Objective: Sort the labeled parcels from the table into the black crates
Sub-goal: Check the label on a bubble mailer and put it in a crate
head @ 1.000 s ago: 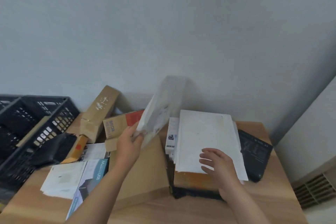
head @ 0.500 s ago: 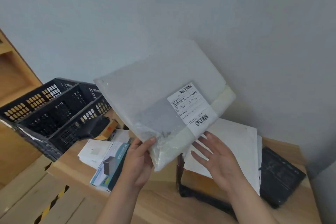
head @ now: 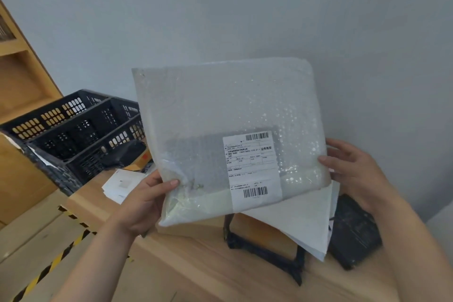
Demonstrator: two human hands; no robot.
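raised and squared up since earlier, bubble-wrap parcel [head: 228, 135] sits between both hands, left hand [head: 143, 200] pinching, right hand [head: 353, 174] seemingly gripping.

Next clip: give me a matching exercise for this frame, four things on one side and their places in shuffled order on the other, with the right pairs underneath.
Things:
1. bubble-wrap parcel
2. black crates
3. shipping label
4. flat black parcel

Places:
A. on the table's right end, beside the white envelopes
B. held up between the left hand and the right hand
C. at the table's left end, by the wall
D. stuck on the lower front of the bubble-wrap parcel

Pairs: 1-B, 2-C, 3-D, 4-A
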